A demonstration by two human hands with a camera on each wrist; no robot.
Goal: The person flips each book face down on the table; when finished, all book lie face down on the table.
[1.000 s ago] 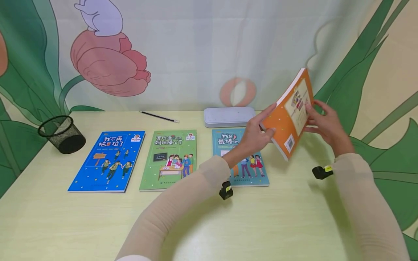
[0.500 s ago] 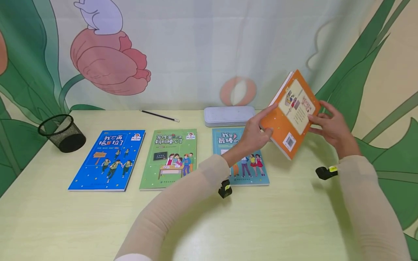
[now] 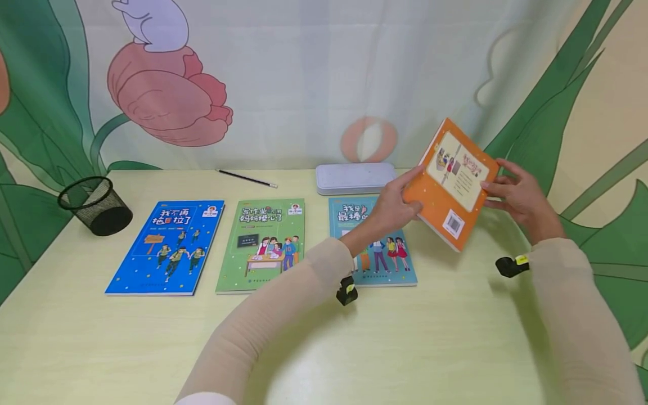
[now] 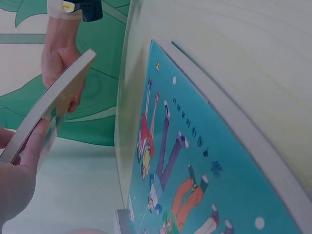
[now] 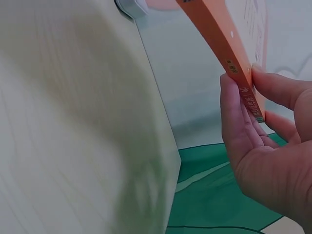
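An orange book point(image 3: 439, 197) is held up, tilted, above the right part of the table, its back cover with a barcode facing the head camera. My left hand point(image 3: 392, 203) grips its left edge, thumb on the back cover. At the opposite edge my right hand point(image 3: 521, 199) pinches it; in the right wrist view the fingers and thumb close on the orange spine point(image 5: 239, 78). Under my left forearm lies a teal book point(image 3: 390, 275), partly covered by the hand and sleeve. The left wrist view shows this teal book point(image 4: 195, 146) from close by.
A green book point(image 3: 228, 270) and a blue book point(image 3: 139, 270) lie left of the teal one. A black mesh pen holder point(image 3: 96, 205) lies tipped at the far left. Along the back edge are a pencil point(image 3: 248, 179) and a pale pencil case point(image 3: 354, 179), before a printed curtain.
The orange book has turned so that its back cover faces the head camera more fully, and its top has come lower and leftward. My right hand has shifted slightly right and down with it.
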